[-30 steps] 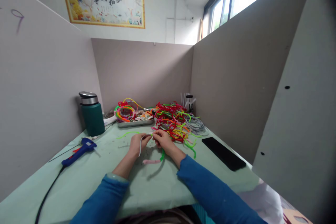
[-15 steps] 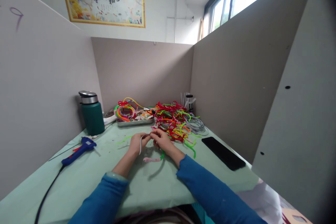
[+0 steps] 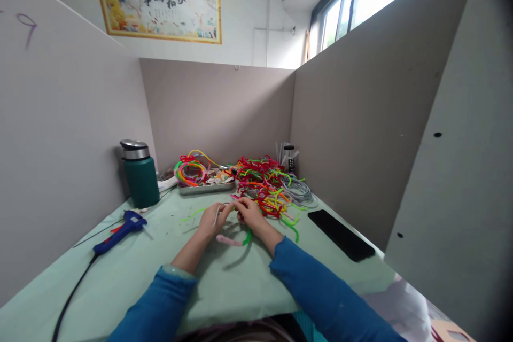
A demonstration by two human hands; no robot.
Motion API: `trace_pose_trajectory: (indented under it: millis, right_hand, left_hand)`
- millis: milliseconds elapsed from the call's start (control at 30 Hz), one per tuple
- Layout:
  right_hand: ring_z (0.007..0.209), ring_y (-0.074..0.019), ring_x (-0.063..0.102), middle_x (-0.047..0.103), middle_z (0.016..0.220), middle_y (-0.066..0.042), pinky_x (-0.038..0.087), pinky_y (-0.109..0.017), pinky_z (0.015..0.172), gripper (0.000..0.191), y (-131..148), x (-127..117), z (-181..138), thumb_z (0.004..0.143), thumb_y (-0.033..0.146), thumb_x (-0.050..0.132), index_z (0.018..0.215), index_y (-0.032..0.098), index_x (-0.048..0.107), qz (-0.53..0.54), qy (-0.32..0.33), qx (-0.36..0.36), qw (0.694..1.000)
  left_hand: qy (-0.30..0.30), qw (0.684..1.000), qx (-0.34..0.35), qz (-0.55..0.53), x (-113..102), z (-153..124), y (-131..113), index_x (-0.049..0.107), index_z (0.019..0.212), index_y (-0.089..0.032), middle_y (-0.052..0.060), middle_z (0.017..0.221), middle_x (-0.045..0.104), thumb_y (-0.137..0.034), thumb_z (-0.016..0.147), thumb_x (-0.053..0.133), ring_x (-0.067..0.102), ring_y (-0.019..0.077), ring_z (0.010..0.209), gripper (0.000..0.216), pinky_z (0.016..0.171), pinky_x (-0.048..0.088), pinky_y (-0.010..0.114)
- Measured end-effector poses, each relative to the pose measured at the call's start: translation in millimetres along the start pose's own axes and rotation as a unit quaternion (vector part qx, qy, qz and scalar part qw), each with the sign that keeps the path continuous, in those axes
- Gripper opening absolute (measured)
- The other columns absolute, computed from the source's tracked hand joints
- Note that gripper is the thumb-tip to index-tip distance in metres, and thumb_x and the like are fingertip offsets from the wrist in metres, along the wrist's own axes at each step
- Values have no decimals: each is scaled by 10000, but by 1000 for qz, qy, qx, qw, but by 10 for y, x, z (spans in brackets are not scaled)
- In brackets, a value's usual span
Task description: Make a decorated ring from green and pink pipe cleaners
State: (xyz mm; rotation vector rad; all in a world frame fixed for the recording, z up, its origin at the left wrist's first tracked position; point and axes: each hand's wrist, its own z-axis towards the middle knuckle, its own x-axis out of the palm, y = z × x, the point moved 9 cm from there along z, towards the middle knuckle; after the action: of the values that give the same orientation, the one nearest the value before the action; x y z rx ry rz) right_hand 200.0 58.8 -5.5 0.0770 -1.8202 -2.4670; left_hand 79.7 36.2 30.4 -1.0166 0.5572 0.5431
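Strand [image 3: 229, 241], fuzzy, pink at its free end and green higher up, hangs below your right hand [image 3: 250, 214] and curves left over the tabletop [image 3: 236, 294]. Your right hand looks to be pinching it, thumb and fingers pressed together. Your left hand [image 3: 209, 219] pinches the thin grey cord [image 3: 217, 216], which bends back across it, and your two sets of fingertips meet, touching or nearly so. Expect the strand to be very light, soft and bendable, probably on a wire core, so it should keep a curve and give good grip; the cord looks smoother and springier, likelier to roll or slip. Both are best held close to their ends, with a light pinch that spares the fuzz. What you can't make out is the spot between your fingertips: your fingers cover it, so whether strand and cord touch or are joined is hidden, as is the strand's upper end
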Motion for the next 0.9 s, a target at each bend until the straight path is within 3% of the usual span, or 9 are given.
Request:
trace_pose_trajectory:
  millis: [67,267,467,700,800,900]
  right_hand:
    - [371,-79,380,452,435,71,273,-190,377,216,-22,-8,-3,741,409,540,726,200,486,15,-3,14,1000]
    - [356,-75,380,434,409,78,265,-179,357,208,-49,-9,-8,722,391,560,719,193,496,15,-6,19,1000]
    - [350,-68,373,441,415,74,259,-178,349,205,-37,9,-22,724,380,569,737,183,516,14,11,21,1000]
    - [370,-66,376,450,437,69,250,-176,346,219,18,29,-46,736,389,567,750,174,529,21,22,16,999]
    - [362,-65,368,456,443,67,251,-182,344,218,36,48,-58,740,388,565,754,173,532,29,31,15,999]
    - [351,-65,361,464,451,70,250,-186,338,208,34,88,-67,740,376,563,798,179,534,40,53,16,998]
  left_hand:
    - [27,999,-3,-22,43,12,-4,708,747,-182,63,742,683,-490,826,372,603,186,744,462,672,382,241]
    - [64,996,7,-57,100,20,-29,664,602,-144,41,614,648,-429,752,459,545,156,597,381,574,357,236]
    - [130,966,-56,-218,199,-97,-30,667,765,-111,62,658,662,-373,718,515,515,127,527,306,507,357,229]
    - [95,963,-50,-246,199,-14,88,671,758,-108,60,697,665,-347,631,607,575,174,664,277,626,408,266]
    - [47,968,-60,-239,133,21,172,669,756,-123,62,714,665,-351,606,631,579,180,674,276,586,403,257]
    - [30,958,-105,-266,110,-15,201,649,822,-122,47,651,639,-370,597,651,519,125,517,334,467,337,222]
